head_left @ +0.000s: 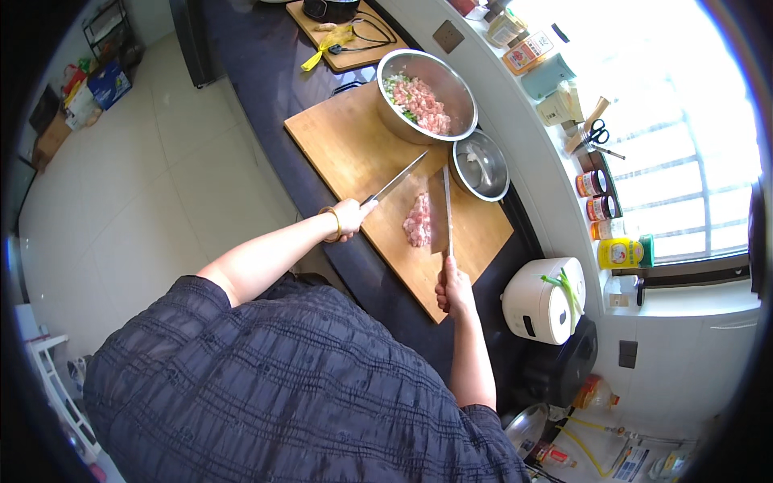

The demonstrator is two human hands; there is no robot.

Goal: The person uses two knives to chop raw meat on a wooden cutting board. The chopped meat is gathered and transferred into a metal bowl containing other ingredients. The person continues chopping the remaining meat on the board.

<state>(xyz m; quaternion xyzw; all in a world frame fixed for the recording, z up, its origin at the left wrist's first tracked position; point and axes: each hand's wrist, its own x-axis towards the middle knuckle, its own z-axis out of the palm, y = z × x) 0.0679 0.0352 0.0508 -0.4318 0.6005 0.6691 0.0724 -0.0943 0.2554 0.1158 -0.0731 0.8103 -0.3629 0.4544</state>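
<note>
My left hand point(349, 218) is closed round the handle of a narrow knife point(400, 176), its blade slanting over the wooden cutting board point(338, 133). In my right hand point(456, 291) is a broad cleaver point(440, 213), held by its handle with the blade on edge. Chopped pink meat point(418, 221) lies in a small heap on the board, just left of the cleaver and right of the knife. At the board's far end stands a large steel bowl point(463, 88) with minced meat point(423, 105) and chopped greens. A smaller steel bowl point(501, 181) sits beside it.
A white rice cooker point(541, 302) with green onion on its lid stands right of the board. Another board point(362, 56) with a black cable and yellow bag lies at the far end. Jars and bottles point(592, 183) line the windowsill. The dark counter point(262, 105) edges the tiled floor.
</note>
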